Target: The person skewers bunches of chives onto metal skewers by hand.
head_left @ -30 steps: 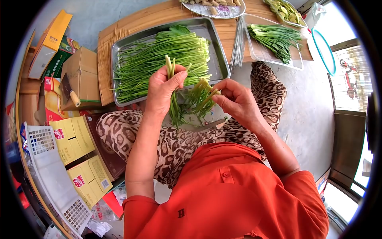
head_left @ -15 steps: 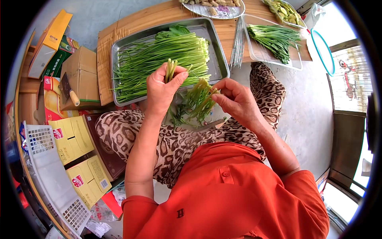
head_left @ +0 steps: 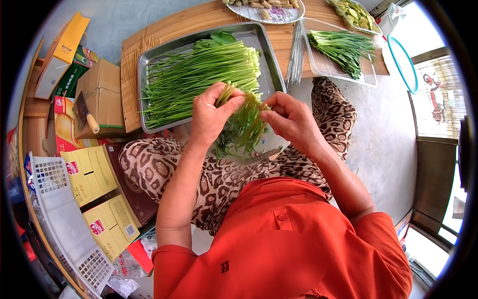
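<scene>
My left hand point(head_left: 210, 113) is closed around a small bunch of thin pale-green stalks, their cut ends showing above the thumb. Leafy green stalks point(head_left: 250, 122) hang between my hands, blurred by motion. With thumb and fingers pinched, my right hand point(head_left: 295, 122) holds the right edge of these stalks. Just beyond my hands lies a metal tray point(head_left: 273, 70). A thick layer of long green stalks point(head_left: 199, 82), probably chives, fills much of it, with a broad green leaf at the back. Below the hands, more leafy greens point(head_left: 226, 144) rest over my lap, partly hidden.
Metal skewers point(head_left: 296, 55) and bamboo skewers point(head_left: 130, 84) flank the tray on the wooden table point(head_left: 194, 19). At right is a clear container point(head_left: 368, 78) with green bunches. A plate point(head_left: 284, 19) stands behind. A cleaver point(head_left: 91, 119) and boxes are at left.
My left hand has moved slightly right and my right hand slightly left, bringing them closer. The hanging stalks have shifted up between them.
</scene>
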Available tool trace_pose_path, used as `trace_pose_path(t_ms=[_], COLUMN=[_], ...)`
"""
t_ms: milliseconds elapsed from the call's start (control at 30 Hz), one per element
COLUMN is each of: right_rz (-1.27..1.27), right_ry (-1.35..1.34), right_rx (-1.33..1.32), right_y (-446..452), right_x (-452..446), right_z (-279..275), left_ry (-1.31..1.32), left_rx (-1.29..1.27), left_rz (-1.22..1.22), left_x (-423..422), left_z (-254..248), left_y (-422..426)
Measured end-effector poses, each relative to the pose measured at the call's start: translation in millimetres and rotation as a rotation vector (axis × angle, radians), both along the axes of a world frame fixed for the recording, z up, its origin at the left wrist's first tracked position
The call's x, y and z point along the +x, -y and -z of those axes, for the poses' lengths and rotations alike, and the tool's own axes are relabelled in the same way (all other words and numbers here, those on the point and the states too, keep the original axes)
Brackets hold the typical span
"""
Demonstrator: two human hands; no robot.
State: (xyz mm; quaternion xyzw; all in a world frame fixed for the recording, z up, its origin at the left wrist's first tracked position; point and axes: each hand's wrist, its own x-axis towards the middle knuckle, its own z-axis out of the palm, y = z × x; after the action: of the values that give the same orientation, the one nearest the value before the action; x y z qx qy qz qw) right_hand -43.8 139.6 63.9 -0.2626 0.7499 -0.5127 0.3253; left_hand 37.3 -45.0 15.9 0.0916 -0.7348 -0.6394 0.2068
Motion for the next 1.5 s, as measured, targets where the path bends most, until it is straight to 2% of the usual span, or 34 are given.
trace_pose_path(t_ms=[167, 367, 667, 833, 967, 1500], right_rz=[0.027, 0.042, 0.072, 0.035, -0.003, -0.017], right_ry=[0.107, 0.099, 0.005, 0.018, -0.016, -0.049], right_rx=[-0.036, -0.068, -0.002, -0.058, -0.046, -0.017], right_y=[-2.6, -15.6, -30.0, -15.6, -6.6, -5.4], right_x=[-2.5, -7.8, -12.0, -6.0, -0.9, 1.6], right_z=[3.6, 11.2, 17.3, 8.9, 3.3, -1.3], left_ry=[-0.049, -0.043, -0.082, -0.035, -0.025, -0.012], left_rx=[-0.040, 0.235, 0.309, 0.517, 0.579, 0.656], left_rz=[0.031, 0.034, -0.025, 0.008, 0.044, 0.099], left_x=[-2.0, -1.4, -3.1, -6.3, -6.9, -3.8], left_z=[1.9, 4.1, 9.7, 7.6, 9.6, 15.8], left_y=[3.7, 15.2, 28.4, 14.5, 8.4, 12.6])
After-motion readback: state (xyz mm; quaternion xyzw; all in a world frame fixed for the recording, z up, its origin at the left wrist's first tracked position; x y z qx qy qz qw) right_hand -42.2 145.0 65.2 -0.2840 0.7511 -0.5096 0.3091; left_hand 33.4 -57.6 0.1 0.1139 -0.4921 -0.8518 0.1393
